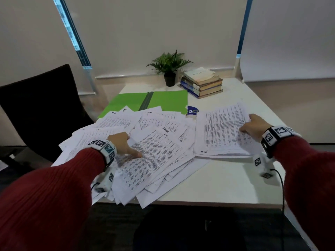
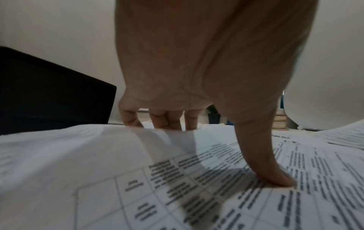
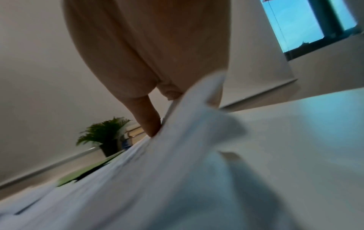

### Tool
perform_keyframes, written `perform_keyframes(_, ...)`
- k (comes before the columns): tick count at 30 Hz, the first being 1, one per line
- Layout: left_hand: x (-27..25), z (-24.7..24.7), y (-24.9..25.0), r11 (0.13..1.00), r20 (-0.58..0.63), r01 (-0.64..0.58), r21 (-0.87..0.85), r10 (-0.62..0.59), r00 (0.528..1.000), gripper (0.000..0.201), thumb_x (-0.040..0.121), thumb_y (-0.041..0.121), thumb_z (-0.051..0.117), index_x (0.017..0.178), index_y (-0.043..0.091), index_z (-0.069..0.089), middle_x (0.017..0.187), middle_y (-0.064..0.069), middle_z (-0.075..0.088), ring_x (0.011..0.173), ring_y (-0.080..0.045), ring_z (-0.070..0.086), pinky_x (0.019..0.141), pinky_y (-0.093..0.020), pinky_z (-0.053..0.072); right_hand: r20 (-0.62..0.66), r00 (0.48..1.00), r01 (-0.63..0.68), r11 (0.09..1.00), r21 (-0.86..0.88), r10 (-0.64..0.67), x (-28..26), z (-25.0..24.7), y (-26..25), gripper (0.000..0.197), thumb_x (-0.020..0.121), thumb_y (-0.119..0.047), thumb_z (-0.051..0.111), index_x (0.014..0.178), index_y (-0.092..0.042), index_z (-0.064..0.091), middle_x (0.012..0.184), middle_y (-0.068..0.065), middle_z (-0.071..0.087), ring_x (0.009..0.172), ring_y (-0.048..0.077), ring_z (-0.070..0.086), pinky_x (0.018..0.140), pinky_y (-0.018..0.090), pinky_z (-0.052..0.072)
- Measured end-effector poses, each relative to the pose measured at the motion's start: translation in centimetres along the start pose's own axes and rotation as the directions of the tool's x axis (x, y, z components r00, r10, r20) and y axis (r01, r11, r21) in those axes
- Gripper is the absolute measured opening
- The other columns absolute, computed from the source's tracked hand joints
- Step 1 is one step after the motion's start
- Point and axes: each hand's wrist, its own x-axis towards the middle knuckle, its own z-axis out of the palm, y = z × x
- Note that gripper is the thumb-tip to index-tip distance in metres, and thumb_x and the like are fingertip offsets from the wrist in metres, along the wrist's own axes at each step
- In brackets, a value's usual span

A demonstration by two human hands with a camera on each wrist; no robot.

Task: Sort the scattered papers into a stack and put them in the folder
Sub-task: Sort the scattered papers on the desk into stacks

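Papers (image 1: pixel 155 151) sit pinched in left grip (image 1: pixel 123 142) (thumb atop, fingers (image 2: pixel 164 120) hooked over an edge), right grip (image 1: pixel 253 127) clasping stack (image 1: pixel 221 131).

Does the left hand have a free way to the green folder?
Probably yes: the folder lies open just beyond the scattered papers that the left hand holds, with nothing standing between.

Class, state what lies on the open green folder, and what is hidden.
Scattered white printed papers overlap the open green folder's near edge; the rest lies bare. How far it runs beneath them is hidden.
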Motion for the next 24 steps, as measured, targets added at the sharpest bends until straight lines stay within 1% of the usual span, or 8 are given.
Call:
perform_keyframes(3, 1.0, 0.6, -0.1, 0.999, -0.037, -0.008, -0.050, 0.007, 0.999, 0.122, 0.047, 0.077, 0.088, 0.142, 0.009, 0.052, 0.139, -0.006, 0.061, 0.125, -0.030, 0.060, 0.107, -0.042, 0.049, -0.061, 0.997, -0.043, 0.998, -0.046, 0.041, 2.4, -1.1, 1.3, 0.085, 0.094, 0.004, 0.065, 0.165, -0.011, 0.021, 0.145, 0.030, 0.052, 0.097, 0.036, 0.060, 0.062, 0.032, 0.046)
perform_keyframes(6, 1.5, 0.4, -0.4, 0.992, -0.149, -0.086, -0.091, 0.072, 0.986, 0.058, 0.074, 0.050, 0.091, 0.114, 0.012, 0.072, 0.110, -0.007, 0.075, 0.097, -0.026, 0.070, 0.075, -0.031, 0.053, -0.089, 0.994, -0.071, 0.988, -0.139, 0.059, 3.7, -2.1, 2.0, 0.092, 0.091, 0.005, 0.058, 0.167, -0.016, 0.011, 0.126, 0.027, 0.059, 0.082, 0.033, 0.061, 0.056, 0.030, 0.045)
perform_keyframes(9, 1.2, -0.2, -0.7, 0.978, -0.239, -0.134, -0.159, 0.094, 0.966, 0.027, 0.085, 0.036, 0.086, 0.096, 0.015, 0.075, 0.088, -0.001, 0.074, 0.086, -0.025, 0.071, 0.063, -0.027, 0.045, -0.109, 0.994, -0.044, 0.963, -0.267, 0.015, 4.2, -2.8, 2.5, 0.084, 0.095, 0.000, 0.057, 0.166, -0.014, 0.015, 0.144, 0.030, 0.055, 0.108, 0.043, 0.065, 0.076, 0.037, 0.051)
perform_keyframes(13, 0.4, -1.5, -1.5, 0.937, -0.339, -0.180, -0.298, 0.072, 0.938, 0.035, 0.085, 0.044, 0.084, 0.090, 0.012, 0.072, 0.089, 0.001, 0.074, 0.086, -0.025, 0.071, 0.074, -0.032, 0.050, -0.154, 0.988, -0.048, 0.900, -0.433, -0.022, 4.0, -2.8, 2.7, 0.088, 0.089, -0.017, 0.066, 0.164, -0.018, 0.021, 0.153, 0.028, 0.044, 0.135, 0.046, 0.051, 0.106, 0.049, 0.050)
perform_keyframes(16, -0.3, -2.5, -1.5, 0.819, -0.383, -0.244, -0.519, 0.032, 0.923, 0.028, 0.088, 0.033, 0.084, 0.095, 0.007, 0.076, 0.085, -0.006, 0.078, 0.076, -0.024, 0.075, 0.069, -0.032, 0.057, -0.160, 0.980, 0.023, 0.866, -0.500, -0.119, 2.3, -2.1, 1.1, 0.085, 0.088, -0.032, 0.074, 0.161, -0.017, 0.033, 0.150, 0.029, 0.041, 0.141, 0.046, 0.040, 0.112, 0.056, 0.044)
perform_keyframes(20, -1.9, -2.5, -0.2, 0.658, -0.437, -0.334, -0.675, 0.008, 0.900, 0.021, 0.093, 0.021, 0.080, 0.099, 0.002, 0.075, 0.088, -0.009, 0.077, 0.073, -0.017, 0.078, 0.064, -0.029, 0.061, 0.039, 0.960, 0.281, 0.947, -0.154, -0.279, -2.8, 1.7, -3.3, 0.068, 0.094, -0.049, 0.071, 0.151, -0.017, 0.051, 0.145, 0.017, 0.059, 0.130, 0.033, 0.058, 0.110, 0.044, 0.045)
perform_keyframes(22, -3.0, -2.0, 0.8, 0.501, -0.401, -0.343, -0.795, -0.008, 0.916, 0.013, 0.094, 0.009, 0.077, 0.101, 0.000, 0.074, 0.087, -0.009, 0.076, 0.064, -0.008, 0.076, 0.053, -0.021, 0.057, 0.166, 0.951, 0.248, 0.963, 0.101, -0.262, -5.8, 4.7, -5.4, 0.074, 0.092, -0.060, 0.069, 0.151, -0.020, 0.051, 0.141, 0.014, 0.062, 0.122, 0.029, 0.063, 0.102, 0.045, 0.053)
perform_keyframes(24, -3.2, -1.4, 1.5, 0.370, -0.384, -0.343, -0.863, -0.041, 0.922, 0.019, 0.090, 0.009, 0.082, 0.104, -0.002, 0.076, 0.093, -0.012, 0.081, 0.085, -0.022, 0.081, 0.065, -0.029, 0.062, 0.268, 0.933, 0.165, 0.946, 0.280, -0.242, -8.4, 7.9, -7.1, 0.075, 0.090, -0.062, 0.071, 0.152, -0.026, 0.047, 0.135, 0.011, 0.064, 0.116, 0.026, 0.066, 0.087, 0.038, 0.058)
